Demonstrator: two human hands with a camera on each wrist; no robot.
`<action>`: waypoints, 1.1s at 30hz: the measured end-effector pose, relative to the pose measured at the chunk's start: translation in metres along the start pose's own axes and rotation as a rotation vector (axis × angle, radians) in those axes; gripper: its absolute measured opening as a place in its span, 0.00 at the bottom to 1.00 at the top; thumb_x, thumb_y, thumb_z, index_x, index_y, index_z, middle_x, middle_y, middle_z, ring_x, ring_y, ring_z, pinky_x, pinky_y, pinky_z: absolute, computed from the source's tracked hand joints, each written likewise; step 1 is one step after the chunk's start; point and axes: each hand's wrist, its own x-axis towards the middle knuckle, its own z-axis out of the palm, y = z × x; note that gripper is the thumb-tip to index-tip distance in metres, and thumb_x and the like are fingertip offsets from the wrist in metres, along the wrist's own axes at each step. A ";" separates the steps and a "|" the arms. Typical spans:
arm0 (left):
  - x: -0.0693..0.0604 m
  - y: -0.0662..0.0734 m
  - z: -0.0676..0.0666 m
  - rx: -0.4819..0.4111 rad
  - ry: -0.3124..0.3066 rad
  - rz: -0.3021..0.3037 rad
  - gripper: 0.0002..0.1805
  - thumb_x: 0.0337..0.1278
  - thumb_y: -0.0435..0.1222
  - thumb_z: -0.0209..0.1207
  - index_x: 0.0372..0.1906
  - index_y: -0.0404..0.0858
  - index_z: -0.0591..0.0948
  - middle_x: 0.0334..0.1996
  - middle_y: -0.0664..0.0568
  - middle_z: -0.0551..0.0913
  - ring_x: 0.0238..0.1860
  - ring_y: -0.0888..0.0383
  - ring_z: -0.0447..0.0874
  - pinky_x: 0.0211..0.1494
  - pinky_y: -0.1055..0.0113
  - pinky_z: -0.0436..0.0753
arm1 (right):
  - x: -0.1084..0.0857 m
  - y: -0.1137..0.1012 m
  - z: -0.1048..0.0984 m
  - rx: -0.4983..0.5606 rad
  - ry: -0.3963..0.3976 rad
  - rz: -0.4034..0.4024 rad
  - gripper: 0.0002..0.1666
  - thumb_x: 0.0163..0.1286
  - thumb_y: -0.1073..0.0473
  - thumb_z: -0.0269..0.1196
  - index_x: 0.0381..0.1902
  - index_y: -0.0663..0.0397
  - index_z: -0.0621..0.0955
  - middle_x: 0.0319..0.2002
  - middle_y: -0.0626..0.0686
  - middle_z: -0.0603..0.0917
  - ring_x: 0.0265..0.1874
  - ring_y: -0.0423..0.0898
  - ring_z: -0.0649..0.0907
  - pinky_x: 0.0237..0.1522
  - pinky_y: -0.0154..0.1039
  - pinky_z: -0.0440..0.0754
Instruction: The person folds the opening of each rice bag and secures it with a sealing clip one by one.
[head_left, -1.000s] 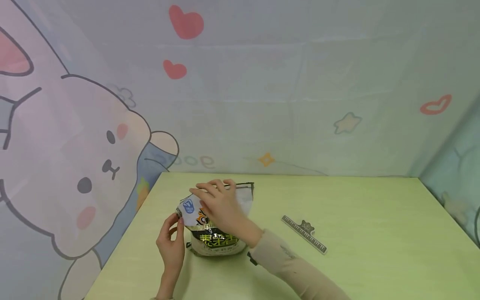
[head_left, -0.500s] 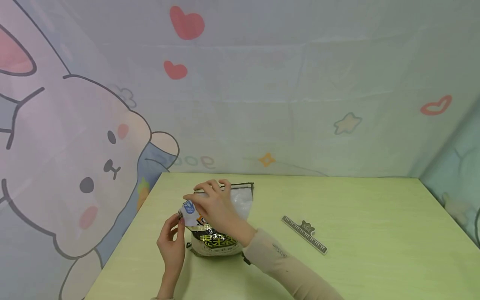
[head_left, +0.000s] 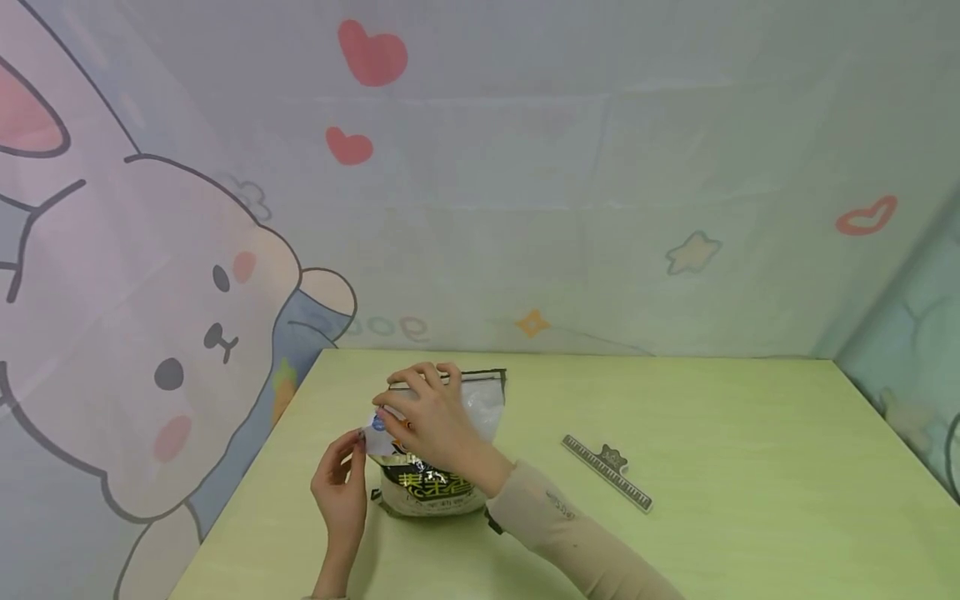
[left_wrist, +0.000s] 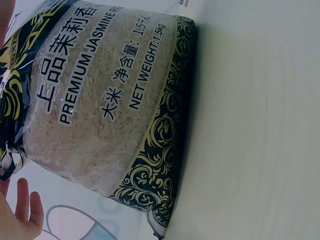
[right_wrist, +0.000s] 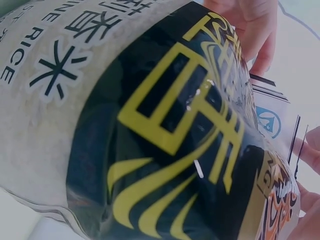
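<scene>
Compared with the earlier frames, the right hand (head_left: 442, 425) shows its thumb lying on the front of the rice bag (head_left: 433, 492), partly covering the round blue badge that shows more fully half a second before. Less of the bag's white upper left corner is exposed between the two hands. The left hand (head_left: 342, 483) keeps to the same corner, and the black-and-white clip (head_left: 609, 471) holds its place on the bench (head_left: 720, 483).

Grip, left: thumb and fingers pinch the bag's upper left edge. Grip, right: fingers reach over the top edge with the thumb in front, gripping the upper part of the bag.

Count: one bag, upright, its base on the bench, filled with pale grains and printed "PREMIUM JASMINE RICE"; one clip, lying to the right of the bag and apart from it; two hands; one pale sleeve (head_left: 573, 533) on the right arm. The backdrop (head_left: 540, 158) carries two solid red hearts, one outlined heart and one rabbit.
</scene>
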 end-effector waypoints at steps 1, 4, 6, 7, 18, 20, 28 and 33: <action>0.000 -0.002 -0.001 -0.013 -0.004 0.001 0.08 0.50 0.16 0.50 0.36 0.17 0.75 0.34 0.67 0.80 0.35 0.72 0.77 0.34 0.84 0.75 | 0.000 0.000 0.000 0.002 0.005 0.000 0.08 0.64 0.48 0.55 0.38 0.33 0.80 0.47 0.44 0.78 0.48 0.42 0.71 0.52 0.49 0.59; -0.001 -0.010 -0.004 -0.078 -0.016 -0.016 0.08 0.52 0.17 0.49 0.37 0.17 0.74 0.34 0.64 0.81 0.34 0.71 0.78 0.34 0.83 0.75 | 0.000 0.000 0.001 0.000 0.010 0.000 0.08 0.64 0.49 0.55 0.37 0.34 0.80 0.47 0.44 0.78 0.48 0.42 0.71 0.52 0.49 0.59; -0.002 -0.014 -0.005 -0.116 -0.021 -0.047 0.09 0.55 0.20 0.48 0.39 0.17 0.74 0.35 0.62 0.82 0.35 0.70 0.78 0.34 0.82 0.76 | -0.001 0.000 0.001 -0.007 0.008 0.000 0.08 0.64 0.49 0.55 0.37 0.33 0.80 0.47 0.43 0.77 0.49 0.42 0.71 0.52 0.49 0.60; -0.003 -0.016 -0.006 -0.132 -0.020 -0.064 0.09 0.57 0.22 0.47 0.39 0.17 0.74 0.35 0.62 0.82 0.35 0.69 0.79 0.34 0.81 0.76 | -0.002 0.000 0.001 -0.011 0.005 0.000 0.08 0.64 0.48 0.55 0.38 0.33 0.80 0.47 0.43 0.77 0.49 0.42 0.71 0.53 0.49 0.60; 0.000 -0.020 -0.007 -0.142 -0.011 -0.381 0.10 0.61 0.35 0.50 0.38 0.33 0.79 0.33 0.63 0.81 0.36 0.69 0.78 0.33 0.76 0.79 | -0.005 0.003 0.001 -0.026 0.014 -0.024 0.08 0.63 0.53 0.55 0.37 0.35 0.80 0.50 0.46 0.77 0.50 0.44 0.72 0.54 0.50 0.61; 0.000 -0.021 -0.007 -0.145 -0.017 -0.446 0.09 0.60 0.36 0.51 0.38 0.37 0.79 0.33 0.63 0.81 0.36 0.69 0.78 0.34 0.75 0.79 | -0.005 0.004 0.001 -0.032 0.015 -0.033 0.08 0.62 0.54 0.55 0.37 0.35 0.80 0.51 0.46 0.76 0.50 0.45 0.72 0.55 0.50 0.61; -0.002 -0.022 -0.004 -0.153 -0.038 -0.471 0.08 0.59 0.34 0.52 0.40 0.37 0.78 0.33 0.64 0.81 0.34 0.69 0.78 0.35 0.75 0.79 | -0.010 0.007 0.000 -0.067 0.023 -0.060 0.11 0.60 0.57 0.56 0.39 0.35 0.80 0.57 0.50 0.73 0.56 0.48 0.70 0.57 0.52 0.62; -0.003 -0.023 -0.002 -0.160 -0.021 -0.442 0.07 0.58 0.33 0.53 0.39 0.37 0.79 0.31 0.63 0.81 0.32 0.70 0.78 0.34 0.76 0.78 | -0.014 0.009 -0.001 -0.096 0.035 -0.079 0.13 0.61 0.56 0.57 0.42 0.34 0.79 0.61 0.51 0.70 0.60 0.49 0.68 0.58 0.55 0.61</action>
